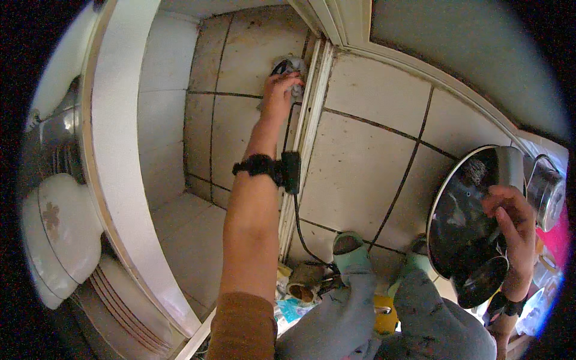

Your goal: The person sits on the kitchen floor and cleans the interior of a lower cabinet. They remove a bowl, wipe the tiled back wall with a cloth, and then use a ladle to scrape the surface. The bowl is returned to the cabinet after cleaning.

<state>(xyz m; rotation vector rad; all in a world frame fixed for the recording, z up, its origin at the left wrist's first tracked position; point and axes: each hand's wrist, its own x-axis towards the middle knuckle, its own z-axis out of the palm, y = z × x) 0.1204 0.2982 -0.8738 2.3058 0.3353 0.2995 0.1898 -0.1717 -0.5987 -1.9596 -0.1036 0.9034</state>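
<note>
My left hand (283, 85) is pressed down on a crumpled greyish-white cloth (295, 90), its fingers closed over it. The cloth, which has a dark patch, lies on the tiled floor (243, 58) of a low recess, beside a pale sill track (310, 117). To the right, my right hand (513, 220) is over a large dark round pan-like vessel (454, 216) with a light rim. Its fingers are loosely bent and apart, with nothing visible between them; whether it touches the vessel is unclear. A grey scrubber-like wad (474, 172) shows in the vessel.
A white shelf edge (121, 135) curves along the left, with a flowered white dish (58, 220) and plates (130, 301) beyond it. A black cable (300, 234) hangs from my left wrist strap (258, 165). My green slippers (348, 245) stand on floor tiles near a cardboard-like roll (306, 283). A clear jar (546, 193) is far right.
</note>
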